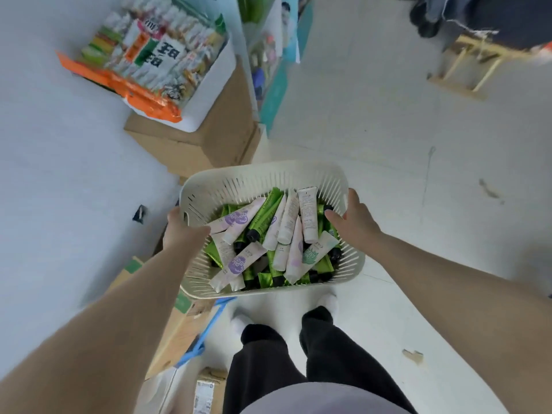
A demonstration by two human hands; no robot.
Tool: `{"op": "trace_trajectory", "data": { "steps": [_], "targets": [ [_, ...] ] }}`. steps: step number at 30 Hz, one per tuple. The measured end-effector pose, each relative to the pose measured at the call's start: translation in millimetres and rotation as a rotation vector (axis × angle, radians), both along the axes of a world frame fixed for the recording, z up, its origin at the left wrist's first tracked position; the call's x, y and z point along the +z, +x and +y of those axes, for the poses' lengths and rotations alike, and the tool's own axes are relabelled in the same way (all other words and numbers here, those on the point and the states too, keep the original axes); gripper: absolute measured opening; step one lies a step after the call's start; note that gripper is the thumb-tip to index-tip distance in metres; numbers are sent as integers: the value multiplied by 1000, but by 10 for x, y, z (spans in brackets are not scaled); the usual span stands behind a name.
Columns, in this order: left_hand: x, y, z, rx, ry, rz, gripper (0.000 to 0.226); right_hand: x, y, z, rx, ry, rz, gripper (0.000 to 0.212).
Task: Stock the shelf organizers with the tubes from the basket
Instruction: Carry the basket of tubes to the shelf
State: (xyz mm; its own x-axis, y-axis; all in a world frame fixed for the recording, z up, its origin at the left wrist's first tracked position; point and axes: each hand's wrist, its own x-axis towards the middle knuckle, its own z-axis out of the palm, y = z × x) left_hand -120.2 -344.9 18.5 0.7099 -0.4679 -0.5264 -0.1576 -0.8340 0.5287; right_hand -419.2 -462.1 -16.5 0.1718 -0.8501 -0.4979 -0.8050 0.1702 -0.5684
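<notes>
Tubes (270, 243) fill the basket (263, 171), a cream plastic one with slits in its walls. The person holds it out in front, above the pale floor (388, 130) and just past their feet.

The left hand (182, 227) grips the left rim, with its thumb inside and its fingers curled round the outside. The right hand (354, 218) grips the right rim, with its fingers dipping inside. So both hands are full, and the tubes lie in a heap right between them. The right hand's fingers are just beside the nearest tubes, and the left thumb is just beside a pink one. I think one hand must let go of the rim before it can pick up a tube.

The tubes lie in a jumble, but many point one end toward the person and the other end away. Some are shiny green with black caps. Others are white or pale pink, a few with a round purple print. No shelf organizers can be made out here.
</notes>
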Motion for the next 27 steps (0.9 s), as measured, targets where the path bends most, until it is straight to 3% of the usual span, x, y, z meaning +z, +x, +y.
{"op": "trace_trajectory", "data": {
  "steps": [6, 13, 27],
  "targets": [
    [53, -1049, -1023, -214, -32, 3, 70, 139, -1207, -365, -219, -31, 10, 71],
    [155, -2210, -2199, -524, -73, -17, 71, 309, -2372, -519, -580, -1, 34, 57],
    [255, -4876, -4325, -1040, -94, 82, 62, 819, -4167, -1010, -1123, -56, 116, 55]
  ]
}}
